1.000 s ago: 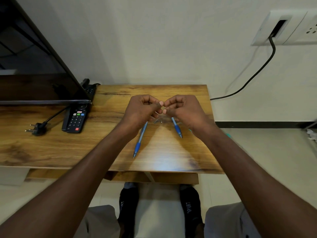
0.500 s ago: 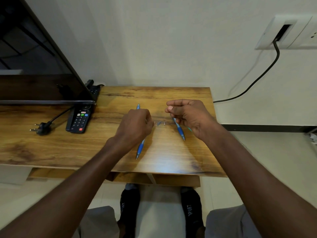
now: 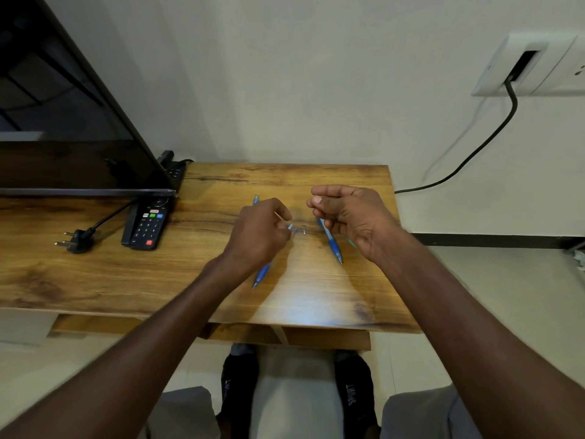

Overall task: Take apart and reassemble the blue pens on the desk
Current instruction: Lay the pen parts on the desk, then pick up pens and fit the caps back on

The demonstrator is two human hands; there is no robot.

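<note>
Desk (image 3: 95, 274): wood-grain top, carrying all items. Television (image 3: 63, 128): dark screen, far left. Remote control (image 3: 146, 228): black, lying below the screen's edge, a loose plug (image 3: 74, 242) to its left. Left hand (image 3: 259, 236): fingers curled, apparently pinching a slim pale part, too small to name, above the left blue pen (image 3: 262, 274); that pen lies on the desk largely under the hand, long axis running from far to near, tip toward the person, far end showing beyond the knuckles. Right hand (image 3: 345, 213): raised over the desk, thumb and forefinger pinched on a thin, wire-like piece, possibly a spring; identity uncertain. Right blue pen (image 3: 330, 240): resting on the desk under the right hand, long axis slanting from far-left to near-right, tip toward the near edge. Small loose parts (image 3: 299, 230): lying between the two pens, just beside the left fingertips. Handling note, as a judgement: disassembly appears under way; keep each pen's small parts grouped beside its own barrel, set the thin piece down flat so it cannot roll or spring away, and avoid sweeping the loose bits with a wrist.
</note>
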